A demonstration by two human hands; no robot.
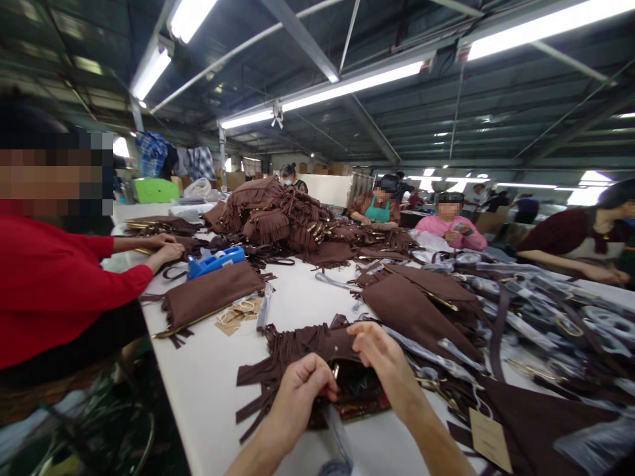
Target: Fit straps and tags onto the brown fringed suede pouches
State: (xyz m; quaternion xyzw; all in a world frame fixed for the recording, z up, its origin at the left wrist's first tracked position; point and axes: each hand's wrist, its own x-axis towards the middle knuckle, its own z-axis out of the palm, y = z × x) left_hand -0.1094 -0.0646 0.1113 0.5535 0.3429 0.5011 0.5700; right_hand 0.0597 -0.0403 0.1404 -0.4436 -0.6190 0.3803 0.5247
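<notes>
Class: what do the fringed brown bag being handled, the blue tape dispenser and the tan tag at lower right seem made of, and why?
Fringed brown bag: perhaps matte suede or suede-like cloth, from its soft folds and lack of shine.
Blue tape dispenser: probably smooth moulded plastic, from its even colour and crisp edges.
Tan tag: likely plain dull card, being flat and straight-edged.

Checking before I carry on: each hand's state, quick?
Left hand: closed, at the opening of the brown fringed bag; what it pinches can't be told.
Right hand: half bent, at the bag's far side; whether it grips can't be told.
</notes>
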